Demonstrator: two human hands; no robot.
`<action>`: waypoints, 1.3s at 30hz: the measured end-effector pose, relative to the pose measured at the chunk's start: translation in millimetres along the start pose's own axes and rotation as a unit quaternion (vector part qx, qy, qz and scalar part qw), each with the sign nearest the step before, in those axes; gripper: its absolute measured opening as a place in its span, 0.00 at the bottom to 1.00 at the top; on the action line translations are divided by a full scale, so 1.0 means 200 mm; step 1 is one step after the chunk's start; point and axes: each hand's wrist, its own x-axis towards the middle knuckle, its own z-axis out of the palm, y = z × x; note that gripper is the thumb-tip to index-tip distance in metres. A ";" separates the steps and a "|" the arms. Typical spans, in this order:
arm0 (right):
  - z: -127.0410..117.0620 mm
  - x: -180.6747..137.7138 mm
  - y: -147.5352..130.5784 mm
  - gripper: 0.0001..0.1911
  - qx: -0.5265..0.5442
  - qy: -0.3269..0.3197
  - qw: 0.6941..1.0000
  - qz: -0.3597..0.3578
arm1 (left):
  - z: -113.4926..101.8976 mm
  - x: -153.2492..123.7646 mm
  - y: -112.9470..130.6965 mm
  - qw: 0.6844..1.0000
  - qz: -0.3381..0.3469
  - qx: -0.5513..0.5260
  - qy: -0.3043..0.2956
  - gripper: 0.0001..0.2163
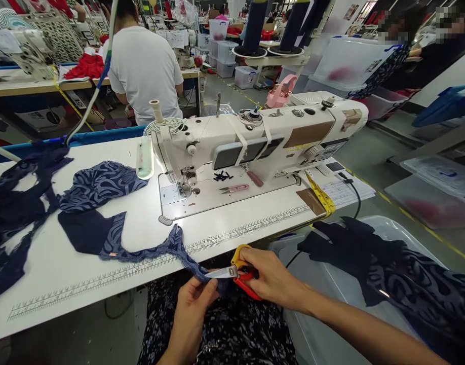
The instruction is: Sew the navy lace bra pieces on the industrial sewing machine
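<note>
My left hand (194,306) pinches the end of a navy patterned bra piece (152,251) between thumb and fingers, just off the table's front edge. The rest of that garment stretches back over the table, with a dark wing panel (86,233) at its far left. In my right hand (276,276) is a pair of scissors (227,272) with one yellow and one red handle loop. Their blades reach the fabric right at my left fingertips; how far they are apart cannot be made out.
A white sewing machine (255,142) stands behind my hands, with thread snips (234,188) on its bed. More navy pieces (103,185) lie to the left. A clear bin (392,228) with dark fabric (407,274) stands at right. A person in a white shirt (145,71) sits ahead.
</note>
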 end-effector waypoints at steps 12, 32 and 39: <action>-0.07 -0.13 0.03 0.22 -0.258 -0.030 0.966 0.003 | -0.01 0.00 0.02 0.999 -0.020 -0.026 -0.018 0.22; -0.06 -0.14 0.05 0.22 -0.260 -0.038 0.965 0.021 | 0.04 0.02 -0.02 1.000 -0.004 -0.021 0.008 0.23; 0.00 -0.17 0.08 0.22 -0.192 -0.047 0.979 0.046 | 0.02 0.04 -0.02 1.000 -0.011 -0.024 0.015 0.22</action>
